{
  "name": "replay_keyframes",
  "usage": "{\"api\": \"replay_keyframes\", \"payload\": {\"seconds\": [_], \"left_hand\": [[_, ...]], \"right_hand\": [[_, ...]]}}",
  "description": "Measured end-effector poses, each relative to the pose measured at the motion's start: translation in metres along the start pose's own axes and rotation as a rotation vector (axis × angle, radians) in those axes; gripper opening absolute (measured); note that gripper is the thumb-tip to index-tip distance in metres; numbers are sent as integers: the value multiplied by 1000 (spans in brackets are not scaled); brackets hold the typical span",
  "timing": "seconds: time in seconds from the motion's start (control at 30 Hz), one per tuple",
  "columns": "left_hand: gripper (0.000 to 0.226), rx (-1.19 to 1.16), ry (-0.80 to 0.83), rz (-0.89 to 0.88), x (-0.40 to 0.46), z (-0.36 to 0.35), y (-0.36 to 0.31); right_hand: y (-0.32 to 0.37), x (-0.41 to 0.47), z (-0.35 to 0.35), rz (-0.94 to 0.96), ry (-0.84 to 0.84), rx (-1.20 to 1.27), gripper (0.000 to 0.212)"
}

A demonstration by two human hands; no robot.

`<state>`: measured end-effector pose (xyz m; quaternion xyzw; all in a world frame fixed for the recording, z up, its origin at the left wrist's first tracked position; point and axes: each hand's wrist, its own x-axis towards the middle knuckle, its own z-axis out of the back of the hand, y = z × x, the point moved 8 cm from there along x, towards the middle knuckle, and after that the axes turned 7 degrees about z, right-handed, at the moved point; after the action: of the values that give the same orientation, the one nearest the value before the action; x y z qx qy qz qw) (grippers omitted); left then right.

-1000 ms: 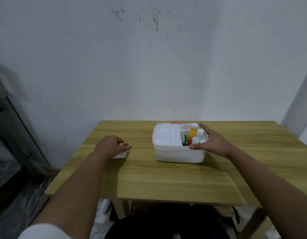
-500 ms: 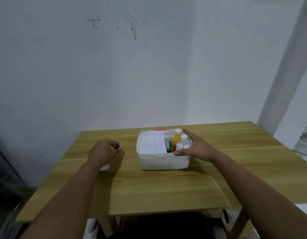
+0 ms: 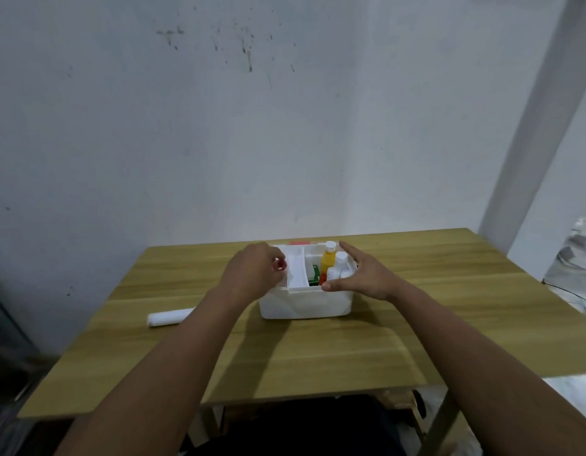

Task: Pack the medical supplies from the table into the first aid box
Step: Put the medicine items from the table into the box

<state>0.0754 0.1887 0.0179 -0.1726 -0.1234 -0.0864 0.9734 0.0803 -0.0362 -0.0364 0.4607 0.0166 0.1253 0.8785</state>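
The first aid box (image 3: 303,302) is seen near the far edge of the table (image 3: 318,353), roughly midway along it, lid off. Over its left compartment the left hand (image 3: 252,278) is held curled, and something small with a red-and-white end (image 3: 280,265) is pinched between its fingers; what exactly cannot be told. The right hand (image 3: 367,278) is set against the box's right rim, thumb and fingers spread in a loose cradle, nothing gripped. Inside the right compartment a yellow bottle (image 3: 328,261) and a white bottle (image 3: 339,268) are stood upright, with green and red items beside them.

A white roll (image 3: 170,316) is left lying toward the table's left edge, well apart from the box. It is judged light and soft, likely to roll, and best taken around its middle. The box itself looks like thin, smooth plastic, so it is best steadied by its walls.
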Motion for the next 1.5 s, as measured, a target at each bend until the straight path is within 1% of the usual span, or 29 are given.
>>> {"api": "replay_keyframes", "payload": {"seconds": [0.2,0.27,0.37,0.43,0.5,0.57,0.6,0.67,0.73,0.77,0.87,0.97,1.03,1.07,1.1,1.17,1.23,1.4,1.5], "left_hand": [[15,215,73,-3,3,-9,-5],[14,234,98,12,5,-12,-7],[14,207,113,33,10,-14,-4],[18,216,122,34,11,-13,-3],[31,209,127,37,12,-12,-1],[47,92,159,78,11,-9,5],[50,14,158,104,11,-5,9],[43,-75,86,152,10,9,19],[36,-71,14,207,8,20,38],[37,-42,16,240,7,24,50],[42,123,125,324,0,24,90],[53,311,359,381,-18,13,125],[62,354,493,413,-31,3,144],[62,355,537,420,-37,-1,152],[57,345,564,427,-42,-6,159],[44,314,550,428,-48,-12,172],[37,289,485,430,-52,-13,179],[47,259,335,441,-51,-7,180],[37,124,205,439,-35,10,163]], "right_hand": [[0,0,0,0,-12,-25,125],[1,0,0,2,-10,-19,124],[-1,0,0,-4,-7,-11,121],[0,-1,0,-6,-10,-3,119],[1,-1,1,-8,-12,-1,120],[0,-1,1,-12,-7,-3,121],[0,-1,1,-10,-5,0,122],[0,-1,0,-10,-3,-1,124],[-1,0,0,-16,-3,-6,126],[-1,0,1,-15,-2,-7,126],[-2,1,1,-17,2,-9,128],[0,1,0,-10,8,-12,125],[0,1,0,-7,10,-6,123],[0,1,0,-5,10,-2,122],[1,0,0,-2,12,3,119],[1,-1,0,-3,12,13,119],[0,-1,1,-10,8,9,124],[-1,-2,2,-20,11,7,131],[0,-2,2,-23,14,-4,132]]}}
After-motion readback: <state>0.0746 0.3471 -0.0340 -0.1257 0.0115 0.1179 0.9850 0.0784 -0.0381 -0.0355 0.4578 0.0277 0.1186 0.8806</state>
